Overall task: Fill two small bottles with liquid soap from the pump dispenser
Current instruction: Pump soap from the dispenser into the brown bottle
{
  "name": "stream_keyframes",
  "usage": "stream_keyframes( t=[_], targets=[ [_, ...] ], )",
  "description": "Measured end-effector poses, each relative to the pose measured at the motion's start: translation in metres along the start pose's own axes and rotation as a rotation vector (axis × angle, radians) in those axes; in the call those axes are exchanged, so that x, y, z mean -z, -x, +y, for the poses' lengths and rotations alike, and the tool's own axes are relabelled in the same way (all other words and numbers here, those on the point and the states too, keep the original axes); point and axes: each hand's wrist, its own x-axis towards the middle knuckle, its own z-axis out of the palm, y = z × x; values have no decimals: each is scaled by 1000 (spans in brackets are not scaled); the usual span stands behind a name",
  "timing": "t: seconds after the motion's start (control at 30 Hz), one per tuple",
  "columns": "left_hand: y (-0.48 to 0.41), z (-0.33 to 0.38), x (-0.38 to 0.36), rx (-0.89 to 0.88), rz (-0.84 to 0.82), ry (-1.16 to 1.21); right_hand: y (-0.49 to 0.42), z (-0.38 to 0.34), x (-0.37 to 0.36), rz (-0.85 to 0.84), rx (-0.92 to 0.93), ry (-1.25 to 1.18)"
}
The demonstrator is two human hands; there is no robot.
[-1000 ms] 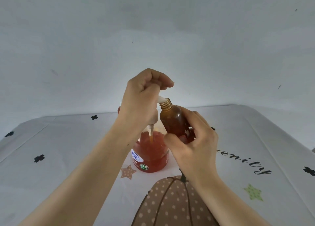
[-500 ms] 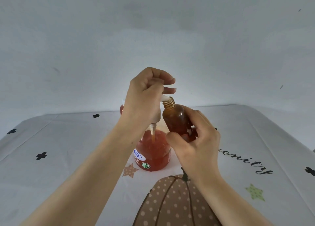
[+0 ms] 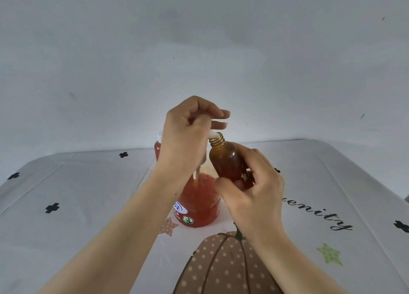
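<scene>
Thumb (image 3: 222, 183) and fingers (image 3: 252, 156) of the right grip (image 3: 256, 196) are curled round the lower half of the bottle (image 3: 224, 158), which is held in the air above the bench (image 3: 88, 194). The bottle is amber, uncapped and tilted, its threaded neck leaning left and up. Its mouth is set against the tip of the white nozzle (image 3: 213, 135). How full it is cannot be told through the dark glass.

The left grip (image 3: 188, 138) is closed over the pump head of the dispenser (image 3: 199, 205), with the fingers folded on top and two fingertips reaching past the nozzle. Below the wrist, the white pump stem is seen running down into the dispenser. The dispenser stands on the bench between the forearms, holding reddish soap, with a label low on its front.

A red shape with a white top (image 3: 157, 147) shows behind the left wrist; what it is cannot be told. The bench is covered by a pale cloth printed with a dotted pumpkin (image 3: 221, 267), stars, black clovers and script lettering. A plain wall (image 3: 199, 50) is seen behind.
</scene>
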Motion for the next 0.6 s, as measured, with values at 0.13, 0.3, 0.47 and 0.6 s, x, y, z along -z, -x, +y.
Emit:
stream_keyframes(
  t=[0.13, 0.3, 0.47, 0.6],
  targets=[
    [0, -3, -1, 55, -18, 27, 1, 2, 0, -4, -10, 9],
    [1, -7, 0, 66, -54, -24, 2, 5, 1, -14, -31, 1],
    [0, -8, 0, 77, -71, -95, 3, 5, 2, -19, -32, 10],
    [1, -6, -1, 76, -64, -91, 3, 5, 2, -15, -26, 23]
  ],
)
